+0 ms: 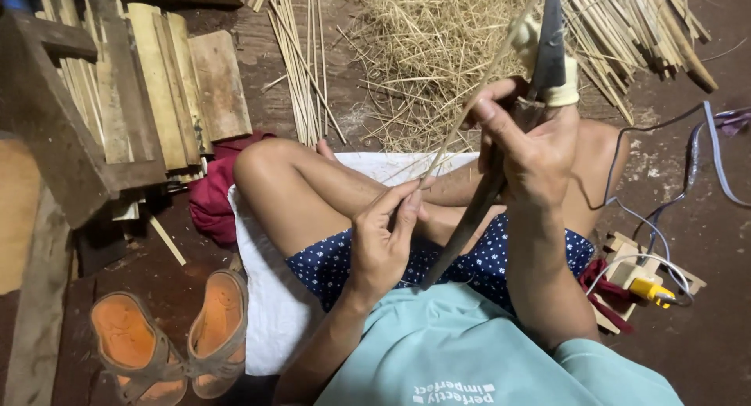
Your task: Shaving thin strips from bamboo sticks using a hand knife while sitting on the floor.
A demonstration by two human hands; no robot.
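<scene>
- Now a thin strip (461, 124) is pinched by the left hand (383, 242).
- A knife (501, 163) is gripped by the right hand (532, 152).
- Shavings (430, 46) are piled at twelve o'clock; uncut sticks (301, 62) are left at eleven.

Seated person at centre on a cloth (270, 312); sandals (168, 339) near left; stacked wood slats (168, 85) far left — loose sticks (301, 70) just right of them. Shavings heap (426, 50) far centre; cables (665, 210) and plug block (641, 281) right. Left hand (383, 238) lies nearer than right hand (532, 152) — strip (461, 116) and knife (485, 191) between them.
</scene>
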